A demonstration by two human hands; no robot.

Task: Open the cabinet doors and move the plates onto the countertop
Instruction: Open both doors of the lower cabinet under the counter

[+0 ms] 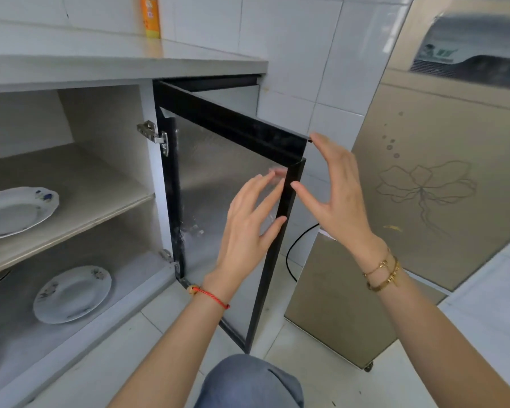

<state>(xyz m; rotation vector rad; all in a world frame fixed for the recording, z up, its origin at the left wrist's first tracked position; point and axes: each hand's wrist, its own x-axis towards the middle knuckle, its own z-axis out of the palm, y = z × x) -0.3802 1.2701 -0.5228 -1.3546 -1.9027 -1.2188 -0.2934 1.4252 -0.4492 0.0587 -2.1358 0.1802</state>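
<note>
Cabinet door swung out, both hands spread at its free edge, plates not yet touched.

Left of the door (218,184), a white scalloped plate (15,212) with blue flowers lies flat on the grey upper shelf (95,184); another plate (71,294) sits below it on the cabinet floor, neither yet on the table (124,64) above. The door is a black frame around frosted, ribbed glass on steel hinges. The left hand (248,228) is wide open against its inner face, the right hand (333,195) splayed just outside its edge, gripping nothing, probably steadying it open.
</note>
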